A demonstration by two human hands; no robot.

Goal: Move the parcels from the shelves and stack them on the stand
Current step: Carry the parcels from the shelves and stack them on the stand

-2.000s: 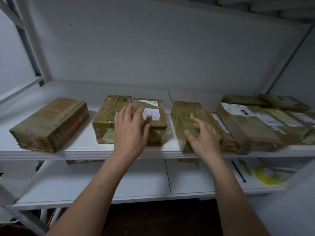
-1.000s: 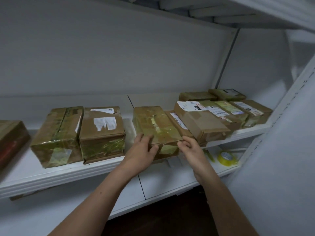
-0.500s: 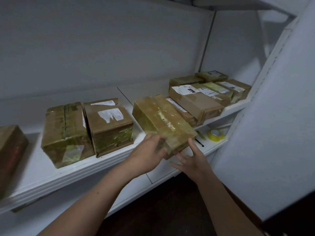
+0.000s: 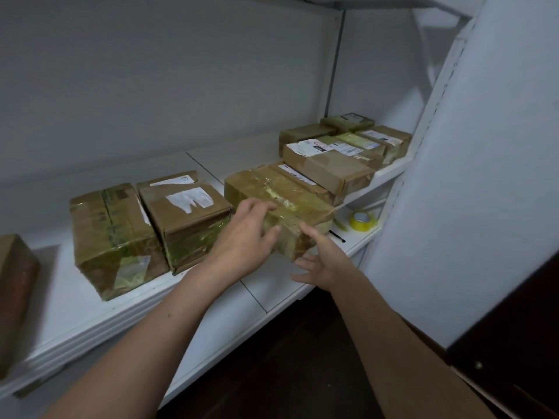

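Parcel [image 4: 281,204]: brown box, wrapped in glossy tape.

Head view.
- Location: front edge of the upper shelf [image 4: 75,300]. Its near end overhangs the edge and its right side touches a labelled box [image 4: 302,179]. A patched box [image 4: 184,213] sits just beside it on the left.
- Left hand [image 4: 245,237]: grasps the near left corner, fingers over the top, thumb on the end face.
- Right hand [image 4: 323,261]: released, fingers spread, palm up beneath the overhanging end. Whether it touches the parcel cannot be told.
- Handling, as judged: the tape looks slippery, so seat the right palm flat under the base before drawing the parcel further out. Lift it away from the labelled box rather than dragging it, lest that box follow.
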